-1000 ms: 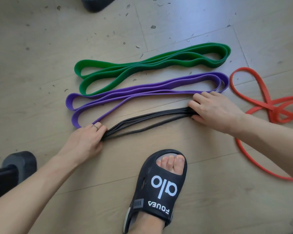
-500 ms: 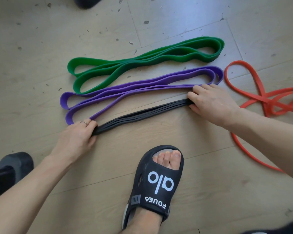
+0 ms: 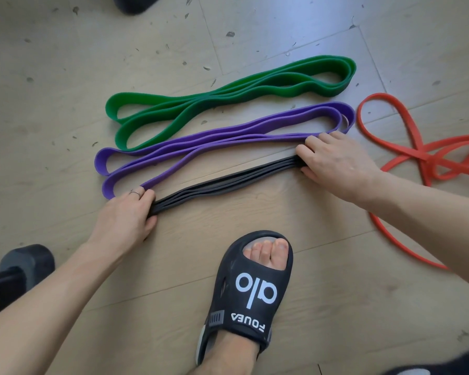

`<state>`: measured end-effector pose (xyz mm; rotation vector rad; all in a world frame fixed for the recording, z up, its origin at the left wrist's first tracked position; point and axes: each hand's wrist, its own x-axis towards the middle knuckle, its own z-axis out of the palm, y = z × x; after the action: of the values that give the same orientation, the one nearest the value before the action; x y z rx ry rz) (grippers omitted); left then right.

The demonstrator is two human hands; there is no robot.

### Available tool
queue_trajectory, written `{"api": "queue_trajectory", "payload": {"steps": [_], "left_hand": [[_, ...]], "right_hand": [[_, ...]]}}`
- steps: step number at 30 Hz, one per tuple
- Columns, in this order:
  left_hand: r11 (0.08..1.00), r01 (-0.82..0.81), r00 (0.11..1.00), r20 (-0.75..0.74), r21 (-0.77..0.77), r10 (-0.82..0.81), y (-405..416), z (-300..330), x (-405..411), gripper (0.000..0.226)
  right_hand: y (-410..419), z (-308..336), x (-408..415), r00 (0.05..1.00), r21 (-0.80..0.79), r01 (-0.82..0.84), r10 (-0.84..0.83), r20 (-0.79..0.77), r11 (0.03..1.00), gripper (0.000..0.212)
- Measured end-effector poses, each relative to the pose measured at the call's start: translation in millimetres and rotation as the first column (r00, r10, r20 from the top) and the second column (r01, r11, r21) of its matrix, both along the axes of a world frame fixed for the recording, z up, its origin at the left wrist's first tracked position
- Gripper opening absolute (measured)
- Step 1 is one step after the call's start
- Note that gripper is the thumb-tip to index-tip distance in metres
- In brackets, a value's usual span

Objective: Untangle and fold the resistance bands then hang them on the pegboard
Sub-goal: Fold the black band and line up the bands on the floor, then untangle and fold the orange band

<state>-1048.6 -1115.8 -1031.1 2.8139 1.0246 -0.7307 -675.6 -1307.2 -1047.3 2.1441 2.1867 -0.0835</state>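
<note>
A thin black band (image 3: 225, 182), folded into several flat strands, stretches across the wooden floor between my hands. My left hand (image 3: 125, 217) grips its left end and my right hand (image 3: 333, 161) grips its right end, fingers curled over the strands. Just behind it lies a folded purple band (image 3: 214, 143), touching the fingers of both hands. A folded green band (image 3: 228, 96) lies beyond that. An orange band (image 3: 417, 155) sprawls tangled on the floor at the right, partly behind my right forearm. No pegboard is in view.
My foot in a black slide sandal (image 3: 247, 290) stands on the floor just in front of the black band. A dark dumbbell (image 3: 25, 261) sits at the left edge. Another dark object (image 3: 136, 2) pokes in at the top. Small debris dots the floor.
The loose black strands have been drawn together into a tight, flat bundle between my hands. Both hands stay on the band's ends.
</note>
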Motion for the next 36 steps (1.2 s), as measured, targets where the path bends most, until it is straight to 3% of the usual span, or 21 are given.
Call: {"api": "queue_trajectory", "payload": {"steps": [5, 12, 20, 24, 27, 29, 31, 33, 36], "left_hand": [[1.000, 0.016, 0.981, -0.191, 0.012, -0.014, -14, 14, 17, 0.072], [0.997, 0.049, 0.994, -0.099, 0.056, -0.043, -31, 15, 45, 0.091], [0.984, 0.177, 0.983, -0.050, 0.028, -0.175, -40, 21, 94, 0.073], [0.951, 0.310, 0.951, -0.009, -0.006, -0.310, -50, 23, 136, 0.063], [0.913, 0.407, 0.912, 0.053, -0.003, -0.407, -64, 24, 170, 0.065], [0.896, 0.444, 0.891, 0.101, 0.001, -0.442, -76, 24, 191, 0.071], [0.887, 0.462, 0.878, 0.143, 0.007, -0.458, -85, 27, 210, 0.076], [0.879, 0.476, 0.864, 0.168, 0.031, -0.474, -92, 29, 227, 0.078], [0.860, 0.507, 0.841, 0.187, 0.051, -0.507, -100, 31, 247, 0.075]], "right_hand": [[-1, 0, -7, 0.999, 0.003, 0.035, -0.035, 0.018, 0.999, 0.023], [-4, -1, -12, 0.997, -0.030, 0.040, -0.039, 0.061, 0.999, 0.031], [-11, 8, -19, 0.999, -0.115, 0.000, 0.006, 0.048, 0.993, 0.058], [-25, 14, -19, 0.998, -0.029, 0.010, -0.012, -0.062, 1.000, 0.049], [-40, 15, -7, 0.963, 0.095, 0.237, -0.220, -0.156, 0.967, 0.032], [-52, 15, 12, 0.867, 0.117, 0.485, -0.460, -0.190, 0.867, 0.027], [-70, 14, 36, 0.735, 0.033, 0.673, -0.664, -0.137, 0.739, 0.032], [-92, 11, 58, 0.638, -0.069, 0.767, -0.770, -0.028, 0.638, 0.039], [-116, 4, 75, 0.657, -0.153, 0.752, -0.749, 0.088, 0.641, 0.041]]}}
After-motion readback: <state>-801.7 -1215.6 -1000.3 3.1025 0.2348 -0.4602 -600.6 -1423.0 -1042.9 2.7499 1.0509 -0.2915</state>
